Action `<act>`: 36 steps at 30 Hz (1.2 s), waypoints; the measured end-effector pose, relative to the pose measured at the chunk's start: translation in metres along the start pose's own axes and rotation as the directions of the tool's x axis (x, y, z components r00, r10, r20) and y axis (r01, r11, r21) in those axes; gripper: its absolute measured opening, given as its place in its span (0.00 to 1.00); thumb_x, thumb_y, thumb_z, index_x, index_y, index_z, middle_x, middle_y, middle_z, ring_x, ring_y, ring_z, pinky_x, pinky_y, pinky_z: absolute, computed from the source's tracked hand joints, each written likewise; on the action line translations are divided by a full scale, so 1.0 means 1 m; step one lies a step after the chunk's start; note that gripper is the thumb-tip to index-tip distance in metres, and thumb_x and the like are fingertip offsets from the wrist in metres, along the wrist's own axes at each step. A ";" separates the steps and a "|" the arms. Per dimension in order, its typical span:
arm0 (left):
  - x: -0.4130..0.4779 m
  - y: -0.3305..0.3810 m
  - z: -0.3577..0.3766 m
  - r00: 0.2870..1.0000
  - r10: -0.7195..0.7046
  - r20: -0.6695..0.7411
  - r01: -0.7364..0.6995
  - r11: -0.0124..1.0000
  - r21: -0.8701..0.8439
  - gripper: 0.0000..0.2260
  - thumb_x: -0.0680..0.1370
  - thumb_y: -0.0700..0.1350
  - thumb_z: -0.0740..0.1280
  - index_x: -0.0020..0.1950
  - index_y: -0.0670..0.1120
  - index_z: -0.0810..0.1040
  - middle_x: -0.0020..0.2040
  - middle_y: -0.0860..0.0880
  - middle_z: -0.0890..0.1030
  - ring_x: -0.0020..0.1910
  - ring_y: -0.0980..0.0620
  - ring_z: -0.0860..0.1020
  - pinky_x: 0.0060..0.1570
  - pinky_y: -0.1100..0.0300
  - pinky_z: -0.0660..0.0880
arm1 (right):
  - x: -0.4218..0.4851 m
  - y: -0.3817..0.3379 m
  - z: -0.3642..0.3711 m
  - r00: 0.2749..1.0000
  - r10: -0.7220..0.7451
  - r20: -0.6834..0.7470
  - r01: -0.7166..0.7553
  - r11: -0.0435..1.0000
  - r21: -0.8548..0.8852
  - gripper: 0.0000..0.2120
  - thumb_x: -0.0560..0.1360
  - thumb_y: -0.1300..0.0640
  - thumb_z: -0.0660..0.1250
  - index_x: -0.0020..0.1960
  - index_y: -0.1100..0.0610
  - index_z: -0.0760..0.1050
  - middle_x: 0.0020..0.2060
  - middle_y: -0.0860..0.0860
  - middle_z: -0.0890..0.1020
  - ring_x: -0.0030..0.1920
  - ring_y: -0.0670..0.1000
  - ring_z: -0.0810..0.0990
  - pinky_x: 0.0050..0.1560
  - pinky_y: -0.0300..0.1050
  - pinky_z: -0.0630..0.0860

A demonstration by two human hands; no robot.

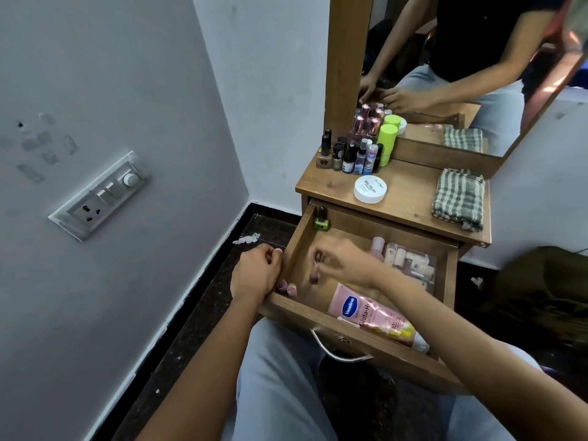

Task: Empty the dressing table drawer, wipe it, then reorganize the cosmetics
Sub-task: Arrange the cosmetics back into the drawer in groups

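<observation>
Grey walls meet in a corner where a small wooden dressing counter (410, 205) stands under a mirror (445, 74). On its top sit a cluster of nail polish and spray bottles (356, 148), a round white lidded jar (370, 189) and a folded green checked cloth (458, 198). Its wooden drawer (356, 337) is pulled out. Inside lie a green nail polish bottle (321, 219) in the far left corner, a pink Vaseline lotion tube (375, 316) near the front, and a clear pouch of pale tubes (410, 262) at the right. The left hand (256, 272) curls over the drawer's left wall, fingers closed around small pink-capped items. The right hand (346, 261) reaches in, blurred; its fingers seem to pinch a small bottle, though I cannot tell for sure.
</observation>
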State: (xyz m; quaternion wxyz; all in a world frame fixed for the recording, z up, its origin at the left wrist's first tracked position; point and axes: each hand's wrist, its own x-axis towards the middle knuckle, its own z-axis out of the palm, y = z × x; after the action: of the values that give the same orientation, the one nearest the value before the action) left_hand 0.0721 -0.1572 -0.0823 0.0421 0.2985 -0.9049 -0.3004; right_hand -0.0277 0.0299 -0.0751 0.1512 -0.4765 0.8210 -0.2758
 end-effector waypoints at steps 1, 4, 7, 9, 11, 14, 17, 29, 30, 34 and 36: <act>0.000 0.000 0.000 1.000 0.003 -0.005 -0.003 1.000 0.004 0.13 0.79 0.56 0.60 0.50 0.51 0.80 0.40 0.50 0.81 0.39 0.49 0.78 0.39 0.57 0.72 | -0.007 0.000 0.008 0.997 -0.007 0.075 0.006 1.000 0.005 0.06 0.77 0.59 0.63 0.53 0.51 0.72 0.50 0.42 0.72 0.49 0.37 0.73 0.48 0.32 0.73; 0.000 0.001 -0.001 1.000 -0.002 -0.009 0.002 1.000 0.006 0.13 0.80 0.56 0.61 0.51 0.51 0.81 0.40 0.50 0.81 0.39 0.49 0.78 0.39 0.57 0.72 | -0.020 0.003 0.027 0.986 -0.027 0.165 0.022 0.999 0.032 0.08 0.78 0.58 0.62 0.56 0.53 0.72 0.54 0.46 0.74 0.51 0.40 0.76 0.52 0.34 0.74; -0.001 0.001 -0.001 1.000 -0.007 -0.008 0.007 1.000 0.002 0.13 0.80 0.56 0.61 0.51 0.51 0.81 0.38 0.51 0.80 0.37 0.52 0.77 0.38 0.58 0.70 | -0.027 0.005 0.036 0.984 -0.037 0.176 0.026 0.998 0.065 0.10 0.76 0.61 0.65 0.57 0.55 0.73 0.57 0.49 0.76 0.51 0.42 0.77 0.52 0.31 0.73; -0.001 0.001 -0.001 1.000 -0.008 -0.014 0.008 1.000 -0.002 0.13 0.80 0.56 0.61 0.50 0.51 0.81 0.38 0.52 0.79 0.36 0.53 0.75 0.38 0.58 0.70 | -0.028 0.007 0.039 0.984 -0.017 0.178 0.000 0.995 0.099 0.11 0.75 0.63 0.67 0.57 0.56 0.74 0.56 0.49 0.78 0.51 0.42 0.78 0.52 0.29 0.74; -0.001 0.002 -0.001 1.000 -0.005 -0.017 0.005 1.000 0.007 0.13 0.80 0.56 0.61 0.50 0.50 0.80 0.38 0.53 0.79 0.34 0.56 0.73 0.38 0.58 0.69 | -0.029 0.008 0.042 0.982 0.015 0.189 -0.041 0.990 0.132 0.12 0.75 0.65 0.68 0.57 0.57 0.75 0.54 0.50 0.80 0.52 0.44 0.80 0.54 0.35 0.77; -0.002 0.001 -0.002 1.000 0.002 -0.017 -0.002 1.000 0.008 0.13 0.80 0.55 0.61 0.49 0.50 0.81 0.37 0.53 0.79 0.33 0.58 0.72 0.35 0.59 0.67 | -0.030 0.010 0.047 0.981 0.044 0.188 -0.071 0.987 0.144 0.12 0.74 0.66 0.68 0.56 0.55 0.76 0.52 0.49 0.81 0.52 0.44 0.80 0.54 0.38 0.78; -0.002 0.002 -0.002 1.000 0.005 -0.015 -0.004 1.000 0.011 0.12 0.80 0.55 0.61 0.48 0.50 0.80 0.37 0.54 0.78 0.33 0.58 0.73 0.35 0.60 0.66 | -0.030 0.012 0.049 0.980 0.072 0.186 -0.104 0.980 0.169 0.12 0.74 0.65 0.68 0.55 0.53 0.77 0.52 0.47 0.82 0.51 0.41 0.80 0.53 0.35 0.77; -0.002 0.003 -0.002 1.000 -0.010 0.002 0.010 1.000 0.001 0.12 0.80 0.55 0.61 0.49 0.50 0.80 0.37 0.53 0.80 0.36 0.56 0.76 0.37 0.58 0.70 | -0.032 0.015 0.053 0.980 0.050 0.193 -0.078 0.987 0.141 0.15 0.75 0.67 0.66 0.60 0.56 0.75 0.56 0.49 0.80 0.53 0.43 0.79 0.52 0.29 0.73; -0.002 0.003 -0.002 1.000 -0.010 0.004 0.010 1.000 -0.003 0.12 0.80 0.56 0.61 0.49 0.50 0.80 0.37 0.53 0.80 0.36 0.56 0.77 0.37 0.59 0.70 | -0.031 0.014 0.050 0.980 0.023 0.197 -0.042 0.995 0.094 0.14 0.76 0.66 0.65 0.60 0.57 0.75 0.56 0.49 0.79 0.53 0.43 0.78 0.51 0.28 0.73; -0.002 0.003 -0.003 1.000 -0.007 0.025 0.007 1.000 -0.003 0.12 0.80 0.56 0.61 0.49 0.51 0.79 0.37 0.53 0.81 0.37 0.55 0.79 0.36 0.59 0.71 | -0.023 0.013 0.017 0.997 -0.070 -0.042 0.070 0.998 -0.007 0.09 0.77 0.58 0.63 0.56 0.55 0.77 0.49 0.45 0.77 0.46 0.34 0.74 0.48 0.30 0.74; -0.001 0.003 -0.003 1.000 -0.010 0.026 0.010 1.000 0.000 0.12 0.80 0.56 0.61 0.48 0.50 0.80 0.37 0.53 0.82 0.38 0.54 0.79 0.38 0.58 0.73 | -0.011 0.016 -0.009 0.954 -0.078 -0.291 0.058 0.995 -0.077 0.07 0.76 0.57 0.64 0.53 0.56 0.78 0.45 0.46 0.78 0.42 0.35 0.74 0.46 0.31 0.74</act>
State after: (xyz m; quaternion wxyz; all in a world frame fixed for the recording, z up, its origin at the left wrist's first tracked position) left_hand 0.0719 -0.1562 -0.0783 0.0289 0.2990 -0.9038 -0.3047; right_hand -0.0381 0.0487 -0.0778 0.0019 -0.4631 0.8263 -0.3206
